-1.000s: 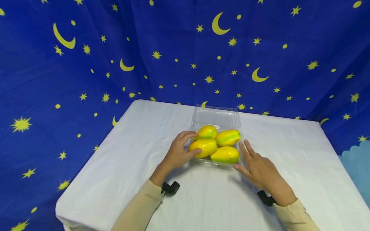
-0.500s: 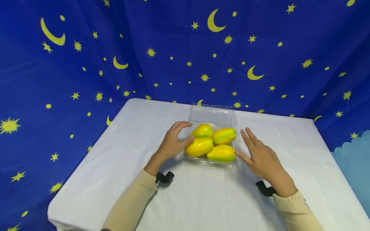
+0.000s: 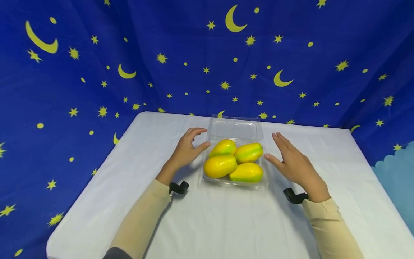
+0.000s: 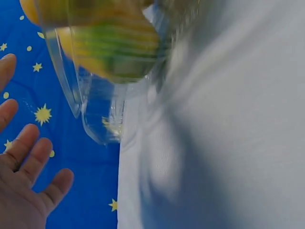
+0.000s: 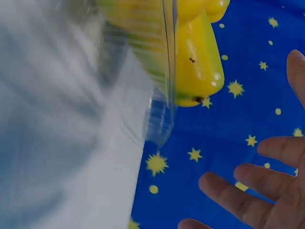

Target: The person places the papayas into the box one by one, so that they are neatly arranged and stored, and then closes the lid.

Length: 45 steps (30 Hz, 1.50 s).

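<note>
In the head view, a clear plastic clamshell box (image 3: 210, 180) holds several yellow-green, mango-like fruits (image 3: 220, 166) packed side by side. Its hinged lid (image 3: 235, 129) lies back, away from the person. My left hand (image 3: 185, 151) hovers at the box's left side, fingers slightly bent and thumb apart, holding nothing. On the opposite side my right hand (image 3: 294, 167) is raised with straight fingers, close to the box but apart from it. Both wrist views show spread fingers away from the box wall, with fruit (image 5: 198, 62) showing above the rim on the right.
A white cloth (image 3: 239, 223) covers the table under the box. Behind and to the left hangs a blue curtain (image 3: 181, 39) with yellow moons and stars. Black wrist mounts (image 3: 179, 187) jut inward from both forearms.
My left hand has let go of the front-left fruit and drawn back up and left. My right hand has risen beside the box. The fruits stay in place; the head view has shifted slightly.
</note>
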Motion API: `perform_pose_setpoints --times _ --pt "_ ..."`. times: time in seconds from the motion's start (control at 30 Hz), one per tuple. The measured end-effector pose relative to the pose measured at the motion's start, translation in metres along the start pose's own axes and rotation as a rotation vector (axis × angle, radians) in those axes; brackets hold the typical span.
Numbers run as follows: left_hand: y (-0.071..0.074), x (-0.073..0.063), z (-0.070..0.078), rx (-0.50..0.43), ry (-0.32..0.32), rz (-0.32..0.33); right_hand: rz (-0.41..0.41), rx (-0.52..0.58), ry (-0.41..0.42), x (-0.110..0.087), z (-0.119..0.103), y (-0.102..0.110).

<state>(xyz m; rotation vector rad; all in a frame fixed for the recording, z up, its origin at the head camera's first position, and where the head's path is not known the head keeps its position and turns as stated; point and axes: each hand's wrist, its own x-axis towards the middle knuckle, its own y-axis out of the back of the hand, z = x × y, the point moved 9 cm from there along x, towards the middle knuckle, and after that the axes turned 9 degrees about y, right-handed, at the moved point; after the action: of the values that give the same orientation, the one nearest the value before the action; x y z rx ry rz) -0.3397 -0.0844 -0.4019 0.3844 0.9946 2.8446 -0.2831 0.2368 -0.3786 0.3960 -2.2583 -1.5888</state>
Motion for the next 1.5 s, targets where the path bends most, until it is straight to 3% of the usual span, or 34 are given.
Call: perform_pose_setpoints --times 0.27,0.57,0.8,1.07,1.5 --pt "0.000 0.022 -0.018 0.020 0.089 -0.123 -0.050 0.221 0.049 0.025 0.015 -0.007" --pt "-0.014 0.033 -0.029 0.073 0.079 -0.207 -0.163 0.375 0.102 0.038 0.041 -0.036" --pt "-0.024 0.038 -0.034 0.052 0.068 -0.236 -0.163 0.427 0.089 0.046 0.053 -0.051" --pt "-0.030 0.041 -0.034 0.054 0.055 -0.263 -0.168 0.449 0.105 0.047 0.059 -0.054" --pt "-0.040 0.032 -0.044 0.084 0.075 -0.306 -0.223 0.530 0.147 0.043 0.068 -0.069"
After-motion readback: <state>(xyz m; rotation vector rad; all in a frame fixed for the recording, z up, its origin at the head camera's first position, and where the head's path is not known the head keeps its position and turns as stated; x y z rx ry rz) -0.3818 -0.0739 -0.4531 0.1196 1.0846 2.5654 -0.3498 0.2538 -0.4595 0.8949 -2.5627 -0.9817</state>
